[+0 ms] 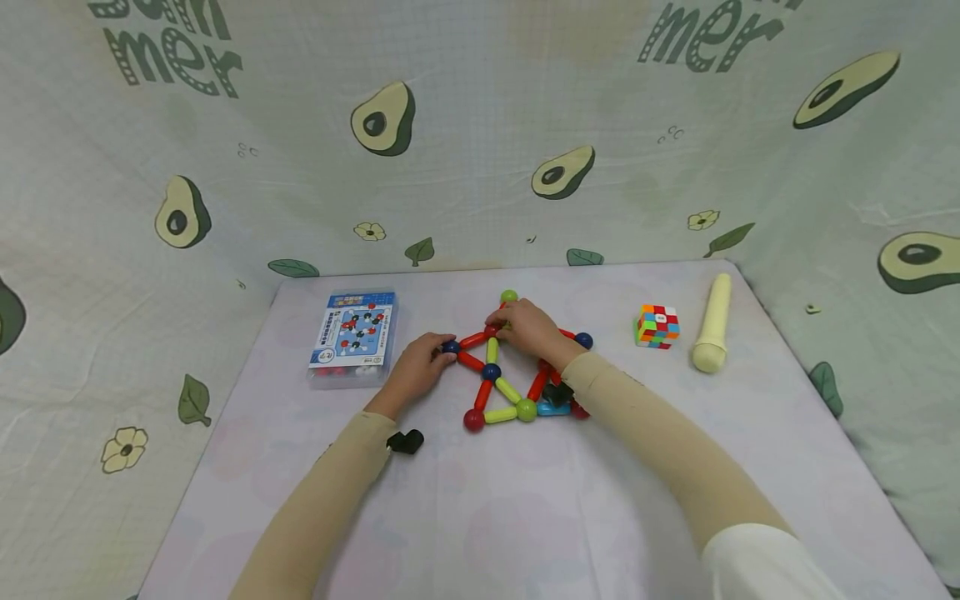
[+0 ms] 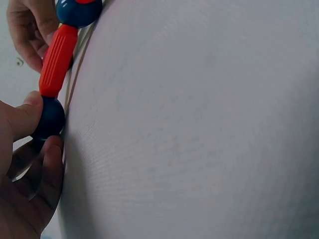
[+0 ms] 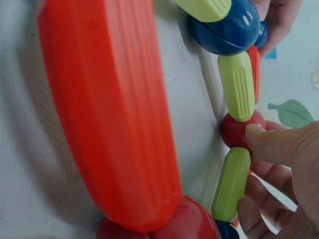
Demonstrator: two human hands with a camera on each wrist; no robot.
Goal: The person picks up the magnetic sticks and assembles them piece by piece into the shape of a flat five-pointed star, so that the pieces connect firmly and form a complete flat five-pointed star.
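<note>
A flat figure of magnetic sticks and balls lies at the table's middle, with red sticks, lime sticks, a blue stick and coloured balls. At its left corner my left hand pinches a dark blue ball between thumb and fingers; a red stick runs from that ball to another blue one. My right hand grips a red ball on the figure's far side, where lime sticks meet it. The right forearm hides part of the figure.
A clear plastic box with a molecule-model label lies left of the figure. To the right are a colourful puzzle cube and a pale yellow stick-like object with a rounded end. Avocado-print cloth hangs behind the table.
</note>
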